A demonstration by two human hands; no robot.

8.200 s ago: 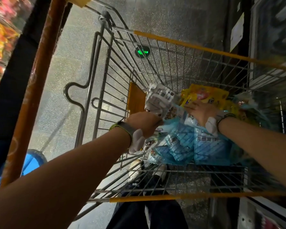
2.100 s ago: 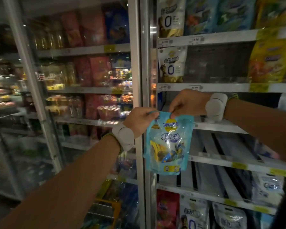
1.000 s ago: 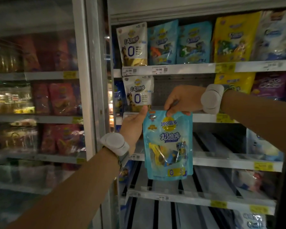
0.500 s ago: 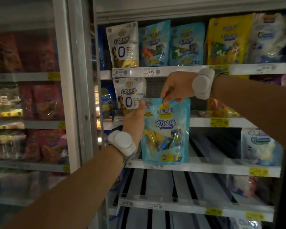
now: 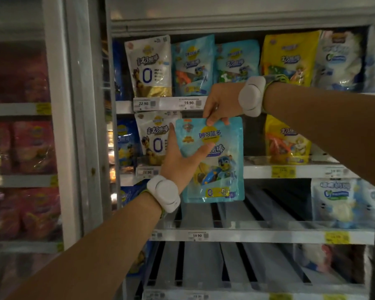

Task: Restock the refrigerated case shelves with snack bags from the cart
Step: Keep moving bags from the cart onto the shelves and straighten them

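I hold a light blue snack bag (image 5: 220,169) upright in front of the second shelf (image 5: 290,171) of the open refrigerated case. My right hand (image 5: 222,102) pinches its top edge from above. My left hand (image 5: 182,161) grips its left side, thumb across the front and fingers behind it. The slot behind the bag, between a white bag (image 5: 156,139) and a yellow bag (image 5: 287,140), looks dark and bare. The cart is out of view.
The top shelf (image 5: 167,103) carries white, blue and yellow bags. The two lower shelves (image 5: 247,236) are mostly bare slats, with white-blue bags (image 5: 342,202) at the right. A door frame (image 5: 82,126) stands left, beside a closed case with red packs.
Both hands have lifted the blue bag a little higher and nearer the second shelf. My left thumb has come across the bag's front.
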